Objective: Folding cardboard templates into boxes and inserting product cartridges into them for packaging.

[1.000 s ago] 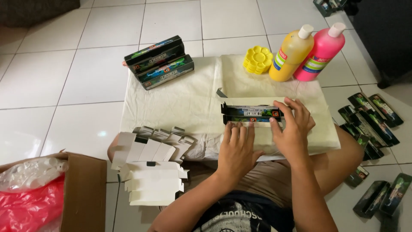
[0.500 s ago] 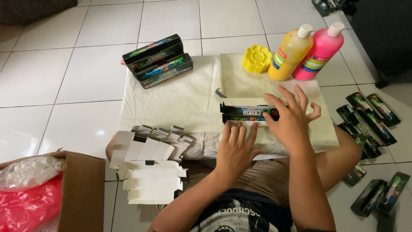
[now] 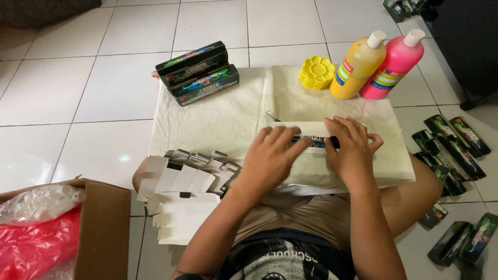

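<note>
A long dark printed carton (image 3: 314,140) lies on a cream cloth (image 3: 218,116) over my lap, its white inner flap showing behind it. My left hand (image 3: 272,158) grips its left end, fingers over the top. My right hand (image 3: 350,150) covers and holds its right end. Most of the carton is hidden under both hands.
Three finished dark boxes (image 3: 199,72) are stacked at the cloth's far left. A yellow palette stack (image 3: 316,71), a yellow bottle (image 3: 358,65) and a pink bottle (image 3: 394,65) stand far right. Flat white cartons (image 3: 181,199) lie left of my knee; a cardboard box (image 3: 101,228) sits at lower left. Dark boxes (image 3: 451,150) lie on the floor, right.
The carton has turned so its white flap shows, and both hands have closed further over it. My left hand has moved up onto its left end.
</note>
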